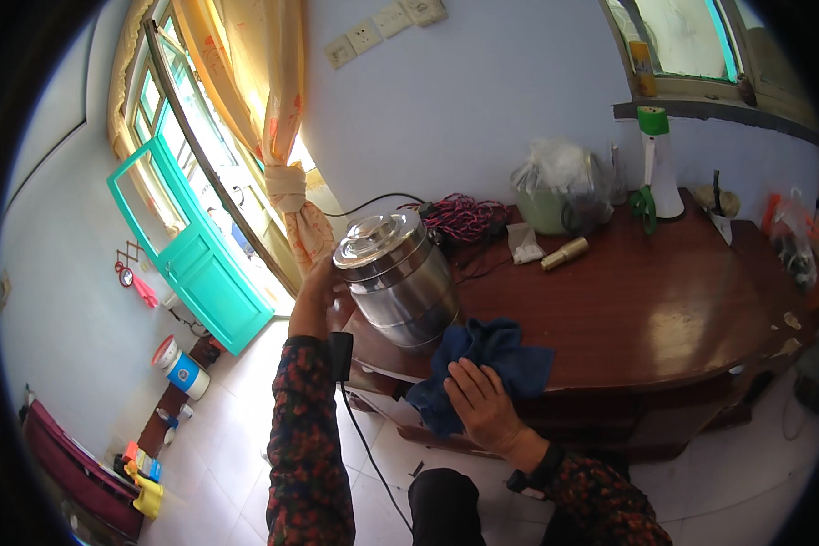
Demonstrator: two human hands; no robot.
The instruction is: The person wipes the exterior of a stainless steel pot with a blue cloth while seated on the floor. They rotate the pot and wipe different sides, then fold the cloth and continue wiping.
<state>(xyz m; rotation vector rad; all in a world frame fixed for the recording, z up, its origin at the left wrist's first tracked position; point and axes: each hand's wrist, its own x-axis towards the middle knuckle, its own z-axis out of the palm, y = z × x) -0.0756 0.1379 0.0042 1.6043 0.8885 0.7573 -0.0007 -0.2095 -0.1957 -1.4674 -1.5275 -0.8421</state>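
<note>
A lidded stainless steel pot (403, 290) stands at the left end of a dark red wooden table (614, 300). My left hand (319, 290) is at the pot's left side, below the lid; its fingertips are hidden behind the pot, so its grip cannot be made out. A dark blue cloth (481, 362) lies over the table's front edge, close to the pot's base. My right hand (481, 406) rests on the cloth, palm down.
Behind the pot are a coiled red and black cord (461, 217), a small plastic bag (524, 243), a gold-coloured cylinder (564, 254) and a green container under clear plastic (553, 205). A white and green megaphone (660, 164) stands further right. A black cable hangs beside the left sleeve.
</note>
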